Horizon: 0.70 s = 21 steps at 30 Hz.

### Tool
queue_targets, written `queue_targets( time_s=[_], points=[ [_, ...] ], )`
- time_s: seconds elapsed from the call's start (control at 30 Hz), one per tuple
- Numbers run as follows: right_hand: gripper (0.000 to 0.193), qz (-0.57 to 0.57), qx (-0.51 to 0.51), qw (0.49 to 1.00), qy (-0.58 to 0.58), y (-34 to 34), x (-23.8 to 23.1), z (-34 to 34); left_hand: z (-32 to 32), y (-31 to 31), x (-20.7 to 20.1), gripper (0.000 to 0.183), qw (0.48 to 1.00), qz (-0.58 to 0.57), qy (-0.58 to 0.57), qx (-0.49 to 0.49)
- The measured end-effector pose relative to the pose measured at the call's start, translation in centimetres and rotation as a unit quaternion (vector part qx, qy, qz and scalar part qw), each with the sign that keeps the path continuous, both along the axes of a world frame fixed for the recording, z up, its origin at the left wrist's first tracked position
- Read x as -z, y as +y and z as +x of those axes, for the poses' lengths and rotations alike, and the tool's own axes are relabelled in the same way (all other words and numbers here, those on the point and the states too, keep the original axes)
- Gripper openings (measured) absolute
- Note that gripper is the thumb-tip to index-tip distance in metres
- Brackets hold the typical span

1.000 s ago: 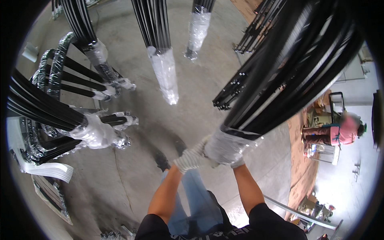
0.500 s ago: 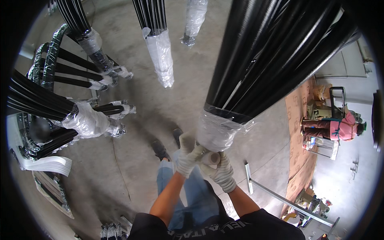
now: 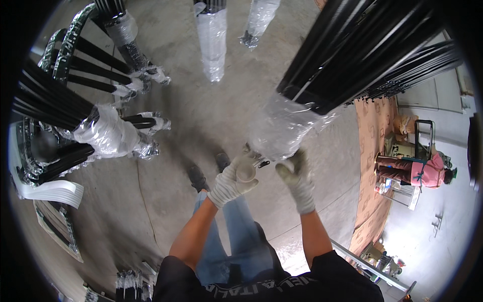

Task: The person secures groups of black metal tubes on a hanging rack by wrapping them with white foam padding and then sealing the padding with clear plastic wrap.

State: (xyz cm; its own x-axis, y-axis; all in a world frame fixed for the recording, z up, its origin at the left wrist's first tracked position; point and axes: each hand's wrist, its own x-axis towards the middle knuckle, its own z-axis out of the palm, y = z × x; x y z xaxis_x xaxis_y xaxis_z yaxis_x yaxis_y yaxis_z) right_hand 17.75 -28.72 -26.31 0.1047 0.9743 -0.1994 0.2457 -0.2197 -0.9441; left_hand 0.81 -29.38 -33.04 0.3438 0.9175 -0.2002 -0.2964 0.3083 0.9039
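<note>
A thick bundle of long black tubes (image 3: 347, 55) slants down from the upper right. Clear plastic film (image 3: 282, 128) wraps its lower end, just ahead of my hands. My left hand (image 3: 226, 185), in a striped, pale work glove, is closed around a small roll, likely of wrapping film (image 3: 246, 172), whose round end faces up. Close to the right side of the wrapped end is my right hand (image 3: 299, 183), gloved alike. It is empty, thumb and fingers apart, and its fingertips are blurred; whether they touch the film I cannot tell.
Other film-wrapped black bundles stand ahead (image 3: 211, 45) and at the left (image 3: 108, 133). A white foam strip (image 3: 55, 191) lies at the left edge. Brown cardboard sheeting (image 3: 372, 151) runs along the right, where a person in pink (image 3: 425, 173) works. A metal bar (image 3: 372, 267) lies low right.
My right hand has come off the roll and moved right, leaving it in my left hand. The tube bundle's wrapped end appears higher and farther right in view.
</note>
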Motion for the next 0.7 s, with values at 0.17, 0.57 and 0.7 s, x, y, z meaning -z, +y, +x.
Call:
queue_targets(
  time_s=[0.17, 0.57, 0.7],
  points=[
    [0.033, -0.036, -0.247, 0.939, -0.237, 4.1, 4.8, -0.2, -1.1, 0.1, -0.4, 0.046, 0.999, -0.054, -0.003, 0.001],
    [0.048, 0.009, -0.302, 0.951, -0.058, -1.1, 3.8, -0.6, 2.6, 7.6, 6.0, 0.058, 0.992, -0.032, 0.113, -0.049],
    [0.055, 0.142, -0.011, 0.985, -0.100, -3.7, 3.5, 3.2, 7.0, 6.7, 7.8, 0.055, 0.999, -0.041, -0.009, -0.012]
  ],
)
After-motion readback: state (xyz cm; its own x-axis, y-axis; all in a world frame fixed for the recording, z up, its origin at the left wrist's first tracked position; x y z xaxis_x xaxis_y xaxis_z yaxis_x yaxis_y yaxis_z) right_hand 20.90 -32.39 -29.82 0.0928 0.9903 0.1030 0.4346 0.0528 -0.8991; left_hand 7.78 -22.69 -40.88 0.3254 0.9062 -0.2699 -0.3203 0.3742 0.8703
